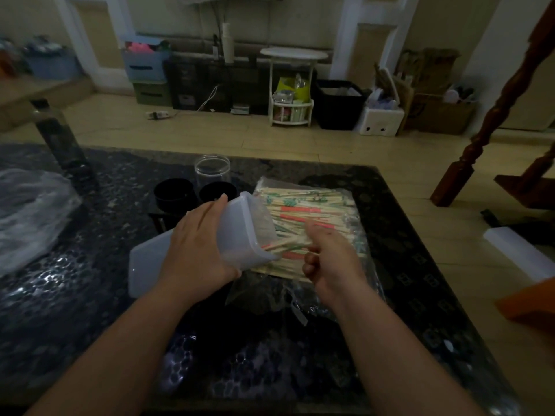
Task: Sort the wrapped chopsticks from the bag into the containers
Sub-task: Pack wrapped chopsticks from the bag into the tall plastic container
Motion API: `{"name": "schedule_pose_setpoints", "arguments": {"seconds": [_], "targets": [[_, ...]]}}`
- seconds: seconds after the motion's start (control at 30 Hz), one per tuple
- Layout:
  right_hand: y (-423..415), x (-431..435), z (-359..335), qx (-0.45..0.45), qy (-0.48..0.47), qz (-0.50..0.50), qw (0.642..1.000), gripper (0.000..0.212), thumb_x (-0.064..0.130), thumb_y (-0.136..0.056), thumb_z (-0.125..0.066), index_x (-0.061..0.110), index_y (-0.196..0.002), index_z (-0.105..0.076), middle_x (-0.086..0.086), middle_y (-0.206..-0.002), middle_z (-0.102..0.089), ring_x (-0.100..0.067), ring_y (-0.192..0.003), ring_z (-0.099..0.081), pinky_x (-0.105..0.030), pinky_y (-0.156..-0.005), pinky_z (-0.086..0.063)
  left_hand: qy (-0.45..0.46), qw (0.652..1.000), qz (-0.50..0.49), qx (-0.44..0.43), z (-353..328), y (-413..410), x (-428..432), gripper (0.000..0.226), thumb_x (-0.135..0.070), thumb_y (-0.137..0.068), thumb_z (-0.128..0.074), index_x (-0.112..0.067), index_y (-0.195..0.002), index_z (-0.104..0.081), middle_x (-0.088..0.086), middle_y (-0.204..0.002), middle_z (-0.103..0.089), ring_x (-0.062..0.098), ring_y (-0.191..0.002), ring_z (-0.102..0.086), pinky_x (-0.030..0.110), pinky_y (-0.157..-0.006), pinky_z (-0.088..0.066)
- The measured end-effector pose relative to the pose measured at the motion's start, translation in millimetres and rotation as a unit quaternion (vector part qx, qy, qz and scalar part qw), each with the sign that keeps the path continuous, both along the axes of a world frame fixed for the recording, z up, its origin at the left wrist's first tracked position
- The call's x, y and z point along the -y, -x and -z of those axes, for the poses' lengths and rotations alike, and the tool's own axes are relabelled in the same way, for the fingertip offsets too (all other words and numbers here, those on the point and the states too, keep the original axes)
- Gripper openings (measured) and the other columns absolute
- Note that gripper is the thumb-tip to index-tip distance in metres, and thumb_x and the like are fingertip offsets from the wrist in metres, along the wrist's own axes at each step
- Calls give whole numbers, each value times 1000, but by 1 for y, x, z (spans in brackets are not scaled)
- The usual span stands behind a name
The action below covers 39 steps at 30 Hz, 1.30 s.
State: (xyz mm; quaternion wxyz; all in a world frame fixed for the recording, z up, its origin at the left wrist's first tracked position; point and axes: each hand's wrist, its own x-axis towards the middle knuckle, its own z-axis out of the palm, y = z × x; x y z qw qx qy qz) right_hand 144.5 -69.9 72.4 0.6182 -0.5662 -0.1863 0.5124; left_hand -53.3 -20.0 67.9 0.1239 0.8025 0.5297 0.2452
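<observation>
— what shows of me here?
— your two hands, the left hand (pixel 198 244) and the right hand (pixel 327 259), both bare.
— anything on the arms?
— your left forearm (pixel 120 340) and right forearm (pixel 390 340) are bare down to the lower edge. a small dark mark sits near your right knuckles.

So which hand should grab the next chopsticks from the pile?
The right hand: it rests on the pile of wrapped chopsticks, apparently pinching some. The left hand is occupied gripping the tilted container.
</observation>
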Motion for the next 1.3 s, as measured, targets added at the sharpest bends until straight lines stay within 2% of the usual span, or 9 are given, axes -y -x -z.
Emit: {"name": "schedule_pose_setpoints", "arguments": {"seconds": [0.1, 0.23, 0.43, 0.6, 0.83, 1.0, 1.1, 1.17, 1.3], "targets": [[-9, -2, -1, 22, -23, 63, 998, 19, 13, -96, -58, 14, -77, -56, 4, -54, -48, -7, -44, -42, -23, -41, -37, 4, 1000, 4, -6, -1, -1, 1, 127, -34, -58, -90, -30, -155, -8, -2, -157, -20, 15, -143, -14, 37, -118, -13], [-2, 3, 7, 144, 4, -87, 986, 20, 3, -94, -58, 9, -76, -65, -7, -65, -61, -18, -62, -56, -31, -62, -51, 6, 1000, 6, -7, -1, -1, 1, 128, -35, -59, -90, -29, -155, -7, -2, -158, -19, 15, -143, -14, 38, -118, -12], [-13, 0, 12, 298, 23, -98, 949, 16, 13, -91, -61, 11, -75, -64, -4, -63, -61, -20, -61, -56, -37, -62, -49, 4, 1000, -6, -2, 1, 1, -1, 129, -37, -57, -91, -31, -155, -7, -3, -157, -20, 18, -144, -15, 38, -118, -13], [-21, 2, 23, 563, 145, -247, 775, 11, 24, -86, -63, 19, -77, -66, -5, -86, -69, -22, -80, -63, -28, -67, -47, 7, 1000, -13, 7, 1, 3, -3, 130, -38, -56, -91, -32, -155, -6, -3, -158, -20, 20, -145, -16, 41, -118, -17], [-9, 11, 26, 581, 299, -416, 633, 23, 9, -88, -60, 0, -105, -70, -16, -113, -69, -29, -104, -66, -27, -77, -46, 5, 1000, -9, 2, 2, 3, -3, 131, -38, -56, -91, -31, -155, -6, -3, -157, -19, 19, -144, -16, 40, -117, -16], [-8, 7, 41, 578, 271, -379, 670, 49, 29, -96, -51, 17, -143, -44, -14, -139, -55, -29, -125, -54, -34, -102, -43, 3, 1000, -9, 1, 1, 3, -3, 130, -38, -57, -91, -31, -155, -6, -4, -157, -19, 17, -144, -15, 38, -117, -14], [-10, 6, 45, 579, 237, -349, 698, 70, 26, -96, -50, 25, -156, -13, -15, -138, -55, -30, -124, -54, -36, -100, -44, 4, 1000, -11, 13, 1, 3, -3, 129, -35, -56, -91, -31, -155, -7, -3, -156, -22, 17, -143, -16, 39, -117, -15], [-11, 5, 50, 588, 210, -321, 712, 67, 21, -93, -52, 24, -153, -23, -15, -133, -58, -31, -120, -57, -36, -97, -47, 5, 1000, -12, 15, 1, 3, -2, 129, -35, -56, -91, -31, -155, -8, -2, -156, -22, 17, -143, -17, 40, -117, -16], [-12, 2, 59, 636, 192, -308, 681, 43, 22, -91, -53, 16, -133, -57, -15, -134, -55, -33, -119, -56, -38, -99, -48, 10, 1000, -10, 20, 0, 4, -2, 129, -35, -56, -91, -31, -155, -8, -2, -156, -21, 19, -143, -17, 40, -116, -17]]}}
